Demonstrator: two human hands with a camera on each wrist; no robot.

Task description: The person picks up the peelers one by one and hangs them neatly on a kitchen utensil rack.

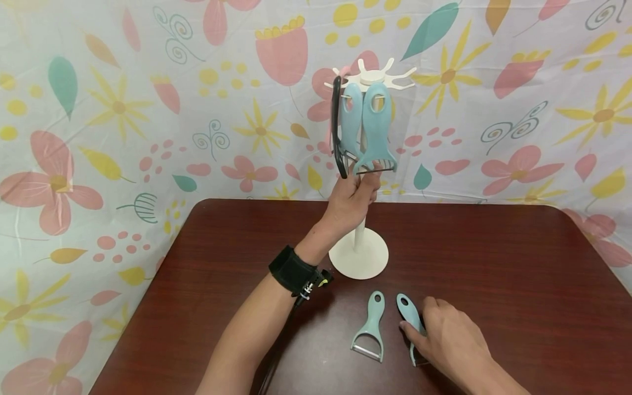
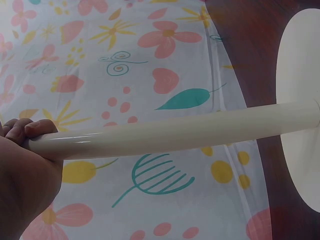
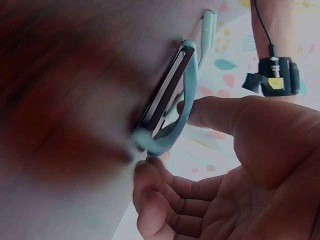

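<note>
My left hand grips the upper pole of a white hook rack, just below the hanging utensils. In the left wrist view, fingers curl round the pole. Light blue peelers hang from the rack's hooks, beside a black-edged utensil and a partly hidden pink one. My right hand pinches a pale blue peeler low at the table, thumb on one side and fingers on the other. Its blade end shows in the right wrist view. A green peeler lies to its left.
The rack's round white base stands on a dark reddish-brown table. A flower-patterned cloth hangs behind the table. My left wrist wears a black strap with a small camera and cable.
</note>
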